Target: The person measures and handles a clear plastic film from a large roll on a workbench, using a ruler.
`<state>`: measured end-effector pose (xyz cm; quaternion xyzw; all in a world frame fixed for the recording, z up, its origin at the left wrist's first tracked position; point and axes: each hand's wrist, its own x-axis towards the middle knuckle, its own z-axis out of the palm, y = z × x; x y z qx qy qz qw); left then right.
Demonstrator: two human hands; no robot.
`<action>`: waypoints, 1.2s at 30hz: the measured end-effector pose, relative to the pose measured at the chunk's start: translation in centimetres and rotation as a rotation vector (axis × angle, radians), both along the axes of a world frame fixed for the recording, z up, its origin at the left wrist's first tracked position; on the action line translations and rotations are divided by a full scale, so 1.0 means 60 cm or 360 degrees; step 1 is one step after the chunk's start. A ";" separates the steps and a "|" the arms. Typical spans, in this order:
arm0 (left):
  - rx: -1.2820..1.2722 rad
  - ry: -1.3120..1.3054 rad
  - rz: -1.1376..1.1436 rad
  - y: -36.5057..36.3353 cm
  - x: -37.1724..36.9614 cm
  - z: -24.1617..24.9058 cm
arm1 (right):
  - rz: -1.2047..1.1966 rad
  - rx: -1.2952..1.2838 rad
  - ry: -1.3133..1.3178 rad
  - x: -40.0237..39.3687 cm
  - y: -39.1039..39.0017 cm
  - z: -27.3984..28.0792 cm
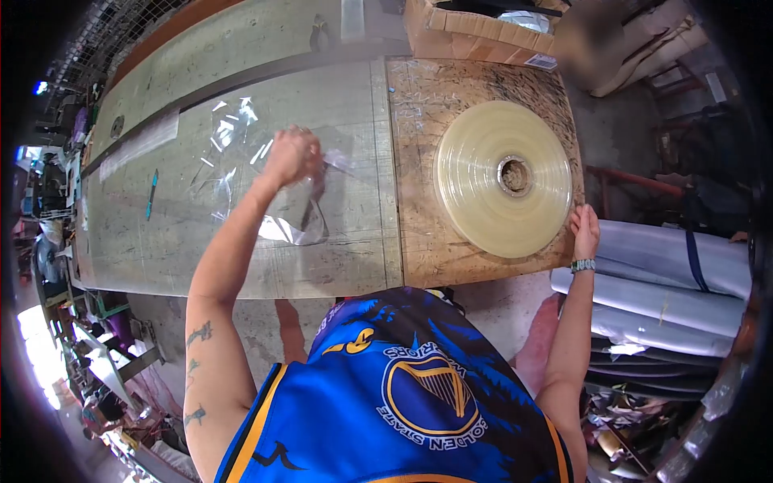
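Observation:
My left hand [296, 157] is closed on a strip of clear plastic film [294, 232] above the grey-green worktop. More of the glossy film lies in loose folds to its left and below it. My right hand [586, 229] rests at the right edge of the wooden board, beside the rim of a large flat roll of clear plastic strip [475, 189]. Its fingers are stretched out and hold nothing that I can see. The roll lies on its side around a cardboard core [514, 175].
A teal pen [152, 193] lies on the worktop [346, 270] at left. Pliers [321, 34] and a metal straightedge [282, 71] are farther back. An open cardboard box [483, 36] stands behind the roll. Large wrapped rolls [660, 282] are stacked at right.

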<state>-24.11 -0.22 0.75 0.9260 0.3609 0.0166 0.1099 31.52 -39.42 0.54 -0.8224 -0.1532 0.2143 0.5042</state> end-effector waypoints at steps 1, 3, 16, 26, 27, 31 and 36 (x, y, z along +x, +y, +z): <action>0.0021 0.0000 0.0065 0.022 -0.014 0.011 | -0.0016 -0.0007 0.0016 0.008 -0.007 -0.012; 0.0050 0.0035 0.0159 0.063 -0.033 0.024 | -0.0034 -0.0004 0.0053 0.016 -0.008 -0.032; 0.0147 0.0441 0.0485 0.230 -0.131 0.021 | 0.0225 -0.0235 -0.0291 0.098 -0.007 -0.101; 0.0122 0.0034 0.0587 0.361 -0.245 -0.031 | 0.0089 -0.0154 -0.0035 0.093 -0.024 -0.071; 0.0136 -0.0009 0.0570 0.359 -0.250 -0.029 | 0.0062 -0.0196 -0.0015 0.089 -0.021 -0.062; 0.0384 -0.0254 0.0575 0.334 -0.261 -0.020 | 0.0151 -0.0373 -0.0223 0.143 -0.036 -0.091; 0.0670 -0.0348 0.0620 0.251 -0.141 0.001 | 0.0255 -0.0441 -0.0443 0.180 0.000 -0.100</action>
